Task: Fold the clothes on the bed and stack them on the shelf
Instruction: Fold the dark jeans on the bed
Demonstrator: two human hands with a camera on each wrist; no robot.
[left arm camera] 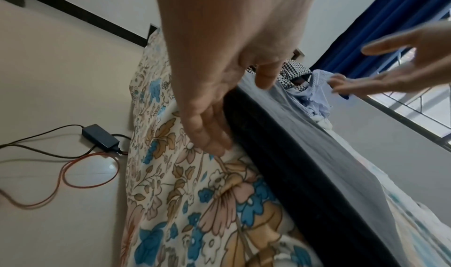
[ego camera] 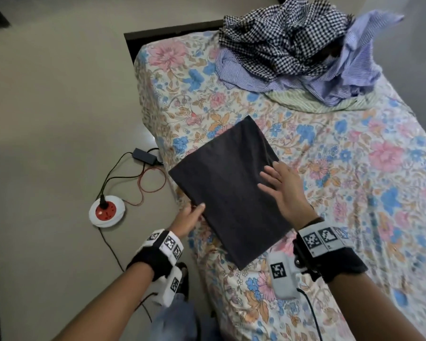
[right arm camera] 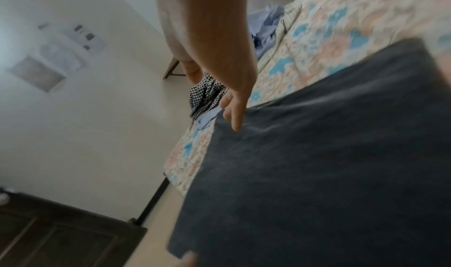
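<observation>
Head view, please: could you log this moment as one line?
stage: fold done | folded dark grey garment: flat on floral bed | left hand: at edge | right hand: open above | unfolded pile: remains

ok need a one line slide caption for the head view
Both hands, left hand at its edge and right hand flat on top, steady a folded dark garment on the floral bed, unfolded shirts beyond.
</observation>
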